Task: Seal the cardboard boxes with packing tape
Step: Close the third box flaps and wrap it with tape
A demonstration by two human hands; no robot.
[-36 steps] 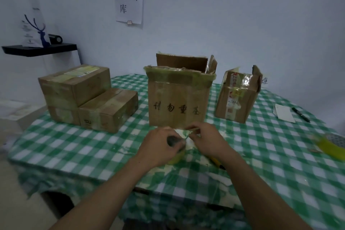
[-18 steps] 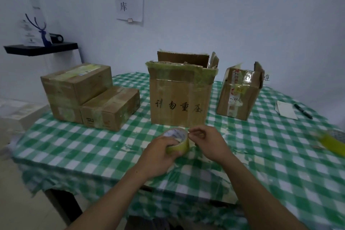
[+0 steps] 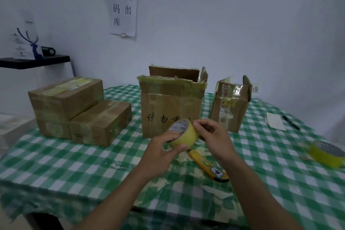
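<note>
A yellowish roll of packing tape [image 3: 183, 133] is held above the table in my left hand [image 3: 162, 152], fingers through its core. My right hand [image 3: 214, 137] pinches at the roll's right rim with its fingertips. Just behind them stands a tall cardboard box [image 3: 170, 102] with black characters on its front and its top flaps raised. A smaller open box [image 3: 230, 105] stands to its right. Two taped-shut boxes [image 3: 78, 110] sit stacked at the left.
A yellow utility knife [image 3: 209, 166] lies on the green checked tablecloth [image 3: 74, 164] under my right wrist. Another tape roll [image 3: 326, 152] lies at the right edge. A paper slip [image 3: 275, 120] and a pen [image 3: 291, 122] lie at back right. A black shelf [image 3: 35, 60] hangs at left.
Both hands have lifted the tape roll from the tabletop to in front of the tall box, uncovering the yellow knife. The view has tilted upward.
</note>
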